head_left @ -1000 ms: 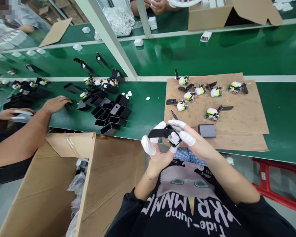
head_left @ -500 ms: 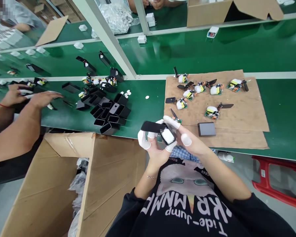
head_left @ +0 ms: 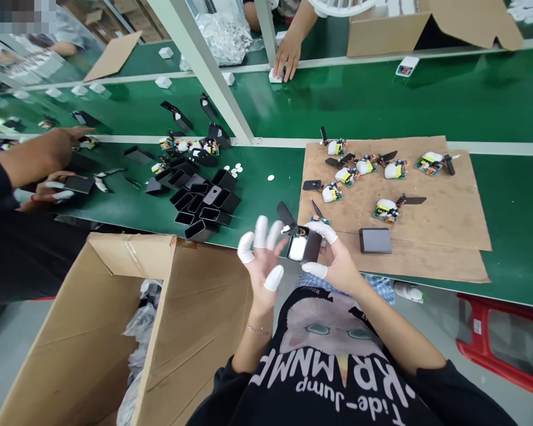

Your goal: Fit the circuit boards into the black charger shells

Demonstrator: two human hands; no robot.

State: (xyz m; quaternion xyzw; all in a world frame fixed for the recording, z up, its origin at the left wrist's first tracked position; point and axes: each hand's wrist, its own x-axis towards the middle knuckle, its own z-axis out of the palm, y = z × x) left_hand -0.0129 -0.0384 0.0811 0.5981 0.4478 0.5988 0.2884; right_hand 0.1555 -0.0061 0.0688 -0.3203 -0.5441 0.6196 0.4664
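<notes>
So the big change from half a second ago: the left hand (head_left: pixel 264 275) has come off the black case (head_left: pixel 311 245). It was wrapped around it, and now it's spread open at about 8 o'clock from the case, holding nothing. One bare finger is close enough to the edge that I can't tell if it's brushing it. The right hand (head_left: pixel 340 266) grips the case from the 4 o'clock side, so it looks like that hand carries the whole weight.

The case is up in front of the person's chest, mouth facing roughly 8, with a white lump (head_left: pixel 298 248) showing inside. The flap (head_left: pixel 285 216) has swung too: it lay out toward 9-ish, and now it tips up toward 11. Imo that means the insides are in but the case is still open, and a one-handed hold probably leaves more room for it to twist.

Around it: loose circuit boards (head_left: pixel 385 211) on cardboard (head_left: pixel 448 207) at 2 to 3 o'clock, a grey case (head_left: pixel 375 241) at 3, and a pile of black sleeves (head_left: pixel 208 216) at 9 to 10. Also new, near 12, a co-worker's hand (head_left: pixel 288 56) is on a white plug (head_left: pixel 274 77).
</notes>
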